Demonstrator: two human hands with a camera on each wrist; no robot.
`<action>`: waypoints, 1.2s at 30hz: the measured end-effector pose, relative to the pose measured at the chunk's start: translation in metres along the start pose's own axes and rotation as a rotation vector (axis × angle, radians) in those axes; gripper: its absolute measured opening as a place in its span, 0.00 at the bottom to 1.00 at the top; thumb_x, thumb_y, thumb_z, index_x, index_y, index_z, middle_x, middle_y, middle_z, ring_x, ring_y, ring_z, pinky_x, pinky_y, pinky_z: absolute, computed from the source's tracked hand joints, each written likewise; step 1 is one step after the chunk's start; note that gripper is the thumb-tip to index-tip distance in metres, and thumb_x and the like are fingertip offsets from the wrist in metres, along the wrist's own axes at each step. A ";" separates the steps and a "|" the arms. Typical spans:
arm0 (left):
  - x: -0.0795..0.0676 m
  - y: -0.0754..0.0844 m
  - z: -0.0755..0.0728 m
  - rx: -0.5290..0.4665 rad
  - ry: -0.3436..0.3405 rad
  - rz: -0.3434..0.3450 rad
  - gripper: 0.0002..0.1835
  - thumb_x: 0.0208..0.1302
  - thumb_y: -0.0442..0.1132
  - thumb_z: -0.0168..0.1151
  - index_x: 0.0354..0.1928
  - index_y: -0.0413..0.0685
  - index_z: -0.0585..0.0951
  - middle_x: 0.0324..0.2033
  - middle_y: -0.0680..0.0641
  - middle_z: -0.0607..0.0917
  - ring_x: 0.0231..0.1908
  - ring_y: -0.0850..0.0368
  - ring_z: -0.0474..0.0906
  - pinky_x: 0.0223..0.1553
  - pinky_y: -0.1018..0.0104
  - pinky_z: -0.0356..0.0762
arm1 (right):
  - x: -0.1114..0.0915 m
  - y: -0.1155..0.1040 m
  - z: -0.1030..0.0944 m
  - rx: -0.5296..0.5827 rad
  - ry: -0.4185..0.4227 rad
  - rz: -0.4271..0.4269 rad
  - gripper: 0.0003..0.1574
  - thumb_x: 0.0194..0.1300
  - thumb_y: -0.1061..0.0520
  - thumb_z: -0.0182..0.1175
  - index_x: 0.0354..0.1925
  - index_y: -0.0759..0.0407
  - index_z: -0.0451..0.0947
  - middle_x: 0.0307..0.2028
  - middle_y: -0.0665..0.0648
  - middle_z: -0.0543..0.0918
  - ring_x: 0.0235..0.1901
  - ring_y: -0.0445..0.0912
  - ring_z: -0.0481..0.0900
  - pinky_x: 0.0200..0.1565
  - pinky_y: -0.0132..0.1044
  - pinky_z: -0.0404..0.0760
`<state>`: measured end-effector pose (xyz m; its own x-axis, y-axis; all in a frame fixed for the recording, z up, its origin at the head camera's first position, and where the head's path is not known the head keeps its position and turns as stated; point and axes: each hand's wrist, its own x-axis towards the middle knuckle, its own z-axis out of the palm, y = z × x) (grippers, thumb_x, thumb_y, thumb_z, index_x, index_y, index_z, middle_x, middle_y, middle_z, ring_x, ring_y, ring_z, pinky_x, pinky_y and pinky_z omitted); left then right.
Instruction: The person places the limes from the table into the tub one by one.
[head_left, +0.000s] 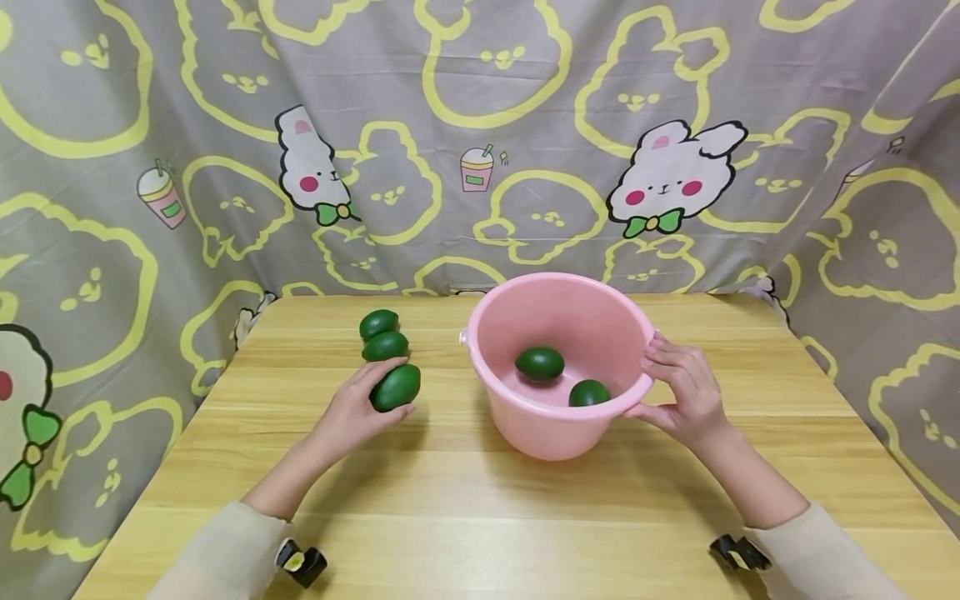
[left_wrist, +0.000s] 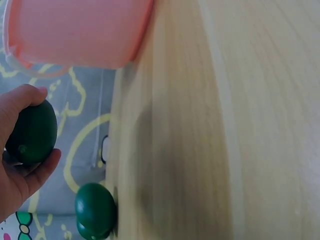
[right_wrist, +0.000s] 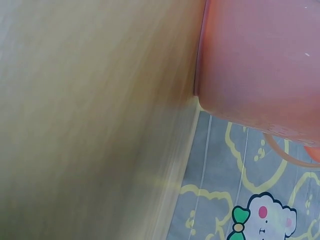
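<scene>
In the head view my left hand (head_left: pixel 356 408) grips a smooth dark green avocado (head_left: pixel 397 388) between thumb and fingers. The left wrist view shows this avocado (left_wrist: pixel 34 132) held up off the table. Just behind it, two more avocados (head_left: pixel 386 345) (head_left: pixel 379 323) lie close together on the table. A pink bucket (head_left: pixel 551 429) stands upright at centre right, with two avocados (head_left: pixel 540 364) (head_left: pixel 589 392) visible on its bottom. My right hand (head_left: pixel 688 392) pinches the bucket's right rim, thumb outside and below the fingers. The right wrist view shows the bucket's side (right_wrist: pixel 260 65), but not that hand.
Everything stands on a light wooden table (head_left: pixel 480 533). A patterned grey curtain (head_left: pixel 405 75) hangs behind it and along both sides. On the bucket's left side is a small white handle joint (head_left: pixel 462 337). Black straps (head_left: pixel 302 563) sit at both wrists.
</scene>
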<state>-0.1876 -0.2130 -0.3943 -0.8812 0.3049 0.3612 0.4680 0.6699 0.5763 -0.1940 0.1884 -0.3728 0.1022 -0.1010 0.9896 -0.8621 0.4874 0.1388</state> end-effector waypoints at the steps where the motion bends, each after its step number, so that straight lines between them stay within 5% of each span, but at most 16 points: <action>1: 0.001 0.002 0.000 0.001 -0.002 0.004 0.35 0.49 0.41 0.74 0.62 0.51 0.72 0.54 0.42 0.76 0.48 0.43 0.77 0.43 0.46 0.77 | 0.000 0.000 0.000 0.000 0.000 0.000 0.39 0.55 0.34 0.61 0.24 0.73 0.74 0.24 0.68 0.78 0.38 0.54 0.81 0.54 0.33 0.75; 36: 0.010 0.034 0.000 -0.036 0.051 0.151 0.34 0.48 0.41 0.75 0.60 0.51 0.74 0.53 0.45 0.77 0.46 0.46 0.78 0.41 0.50 0.79 | -0.003 0.001 -0.003 0.010 -0.040 0.019 0.40 0.55 0.34 0.61 0.25 0.73 0.74 0.25 0.69 0.78 0.36 0.56 0.79 0.55 0.33 0.74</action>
<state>-0.1800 -0.1868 -0.3711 -0.7968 0.3647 0.4818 0.5975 0.5940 0.5386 -0.1931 0.1919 -0.3752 0.0660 -0.1264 0.9898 -0.8687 0.4807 0.1193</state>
